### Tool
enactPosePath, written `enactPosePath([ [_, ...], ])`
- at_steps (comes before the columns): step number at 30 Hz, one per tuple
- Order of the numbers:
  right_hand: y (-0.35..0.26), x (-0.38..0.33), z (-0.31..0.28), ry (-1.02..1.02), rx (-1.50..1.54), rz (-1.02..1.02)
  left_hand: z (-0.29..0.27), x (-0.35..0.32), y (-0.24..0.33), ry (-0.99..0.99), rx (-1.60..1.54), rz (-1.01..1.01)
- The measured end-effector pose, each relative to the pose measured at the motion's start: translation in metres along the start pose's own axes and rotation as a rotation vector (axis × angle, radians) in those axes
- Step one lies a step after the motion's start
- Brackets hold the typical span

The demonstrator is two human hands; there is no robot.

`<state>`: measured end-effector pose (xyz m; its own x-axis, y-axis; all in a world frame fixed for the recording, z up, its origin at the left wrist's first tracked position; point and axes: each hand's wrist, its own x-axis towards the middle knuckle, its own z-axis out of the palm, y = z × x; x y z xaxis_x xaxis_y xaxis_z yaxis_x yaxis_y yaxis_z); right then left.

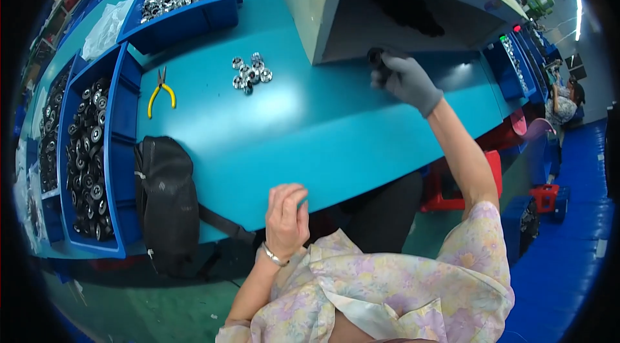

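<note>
My right hand (407, 81), in a grey glove, reaches out over the turquoise table by the opening of a large cream-coloured box (314, 20). Its fingers are closed around a small black round part (376, 57), partly covered by the glove. My left hand (286, 217) is bare, with a bracelet at the wrist. It rests by the table's near edge, fingers curled together, and nothing shows in it. Several shiny metal rings (250, 75) lie in a small group on the table (310, 123). Left of them are pliers (161, 94) with yellow handles.
Blue bins of black round parts (87, 155) line the left side. Another blue bin (187, 28) at the back left holds shiny metal parts. A black bag (166, 201) lies at the left edge. Dark material (407, 12) shows inside the box. A person (565, 101) sits far right.
</note>
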<state>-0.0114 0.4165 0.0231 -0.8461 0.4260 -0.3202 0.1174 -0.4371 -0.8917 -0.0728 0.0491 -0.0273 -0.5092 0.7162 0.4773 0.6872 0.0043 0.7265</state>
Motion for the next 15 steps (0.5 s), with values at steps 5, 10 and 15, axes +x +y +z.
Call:
enactPosePath([
  [5,0.061,-0.104,0.064,-0.338,0.448,-0.055,0.004,0.011,0.032,0.010,-0.093,-0.016],
  [10,0.111,-0.162,0.108,-0.405,0.586,-0.114,0.005,0.007,0.061,-0.023,-0.249,-0.051],
  [15,0.144,-0.194,0.128,-0.317,0.527,-0.117,-0.001,-0.012,0.074,-0.102,-0.206,-0.010],
])
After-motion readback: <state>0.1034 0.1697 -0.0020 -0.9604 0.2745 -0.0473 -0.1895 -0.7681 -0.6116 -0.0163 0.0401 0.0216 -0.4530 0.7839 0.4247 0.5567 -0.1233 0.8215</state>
